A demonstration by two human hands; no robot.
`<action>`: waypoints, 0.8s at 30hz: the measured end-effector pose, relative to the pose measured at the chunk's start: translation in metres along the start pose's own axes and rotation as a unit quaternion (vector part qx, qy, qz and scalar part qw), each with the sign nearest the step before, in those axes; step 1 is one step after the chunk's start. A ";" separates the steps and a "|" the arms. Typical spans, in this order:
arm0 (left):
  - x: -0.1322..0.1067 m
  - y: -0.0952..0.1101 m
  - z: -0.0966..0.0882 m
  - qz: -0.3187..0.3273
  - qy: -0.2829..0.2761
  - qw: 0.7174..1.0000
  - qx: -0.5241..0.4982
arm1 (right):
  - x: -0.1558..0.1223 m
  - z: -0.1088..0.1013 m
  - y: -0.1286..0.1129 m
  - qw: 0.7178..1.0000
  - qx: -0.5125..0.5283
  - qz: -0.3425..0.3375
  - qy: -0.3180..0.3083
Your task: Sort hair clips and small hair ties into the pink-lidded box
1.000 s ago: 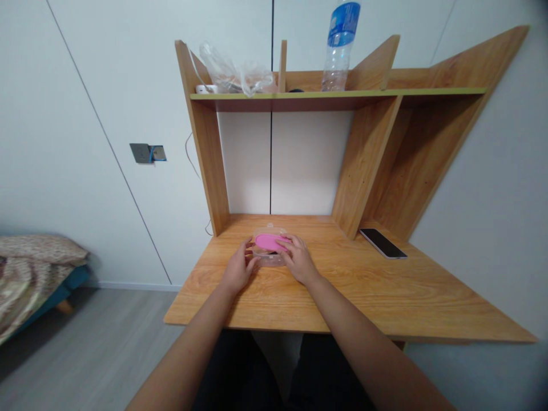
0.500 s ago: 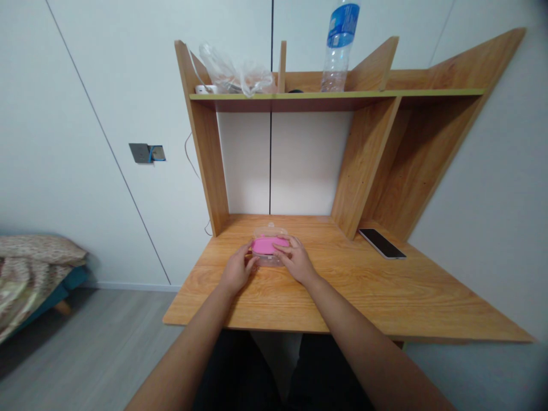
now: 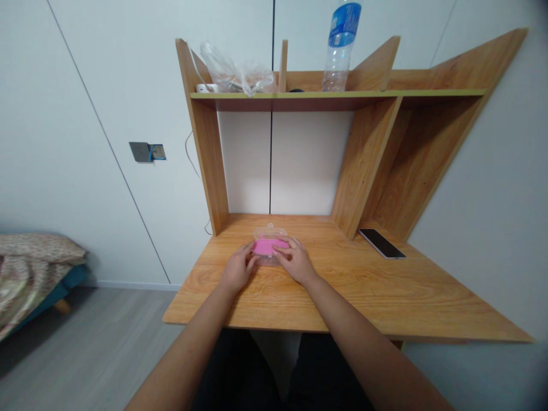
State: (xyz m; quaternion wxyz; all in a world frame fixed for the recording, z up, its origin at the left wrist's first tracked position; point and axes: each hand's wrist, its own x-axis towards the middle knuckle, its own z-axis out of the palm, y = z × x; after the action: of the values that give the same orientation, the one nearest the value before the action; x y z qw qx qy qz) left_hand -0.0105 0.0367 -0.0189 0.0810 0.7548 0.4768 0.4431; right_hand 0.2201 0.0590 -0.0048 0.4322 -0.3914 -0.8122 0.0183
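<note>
A clear plastic box (image 3: 269, 254) with a small knob or tab on its far rim stands on the wooden desk (image 3: 355, 299). A flat pink object (image 3: 264, 246) lies in it, its exact shape partly hidden by my fingers. My left hand (image 3: 237, 268) grips the box's left side. My right hand (image 3: 297, 262) holds the right side, with its fingertips reaching over the near right edge, close to the pink object.
A black phone (image 3: 381, 244) lies at the desk's right back. A wooden shelf (image 3: 338, 94) above holds a plastic bottle (image 3: 340, 48) and a clear bag (image 3: 235, 71). The desk's near edge is below my forearms. A bed (image 3: 29, 268) stands at far left.
My hands and the box have barely moved. The view has shifted slightly, and my right fingers sit a little lower on the box.
</note>
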 end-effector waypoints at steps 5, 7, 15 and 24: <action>-0.001 0.003 -0.001 0.005 -0.001 1.000 0.025 | -0.002 -0.002 -0.002 0.999 -0.018 -0.021 -0.044; -0.001 0.004 -0.002 0.005 0.000 0.999 0.036 | -0.002 -0.002 -0.002 0.998 -0.024 -0.025 -0.054; -0.002 0.005 -0.001 0.016 -0.010 0.997 0.075 | 0.002 0.003 -0.001 0.997 -0.032 -0.028 -0.066; -0.004 0.005 0.001 0.034 -0.019 0.995 0.092 | -0.003 0.000 0.002 1.000 -0.010 0.020 -0.016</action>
State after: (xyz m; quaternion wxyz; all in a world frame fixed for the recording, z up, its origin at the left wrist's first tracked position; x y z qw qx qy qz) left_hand -0.0071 0.0315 -0.0191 0.0051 0.7832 0.4878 0.3856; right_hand 0.2219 0.0582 -0.0075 0.4143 -0.4114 -0.8115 0.0250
